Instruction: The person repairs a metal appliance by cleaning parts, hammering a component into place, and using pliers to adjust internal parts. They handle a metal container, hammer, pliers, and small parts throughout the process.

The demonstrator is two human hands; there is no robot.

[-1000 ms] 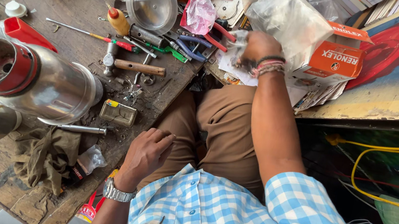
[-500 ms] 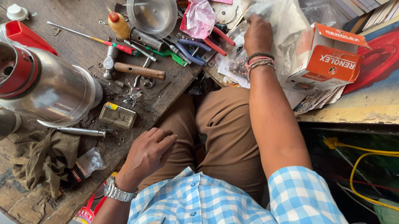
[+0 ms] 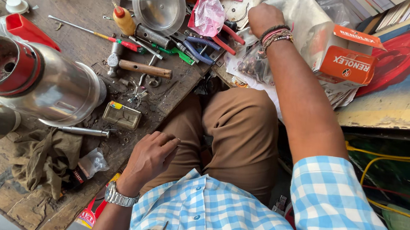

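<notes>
Gripping a crumpled whitish cloth bag (image 3: 305, 11), my right hand (image 3: 264, 17) has its fingers curled into the fabric at the far end of the scarred wooden worktop (image 3: 78, 12). My left hand (image 3: 150, 154) rests loosely curled and empty on that worktop's near edge. Left of it lies a big steel flask with a red neck (image 3: 33, 80). An orange cardboard box (image 3: 344, 57) touches the bag's right side. A wooden-handled hammer (image 3: 137, 67) lies mid-worktop.

Head view, steeply down, close
</notes>
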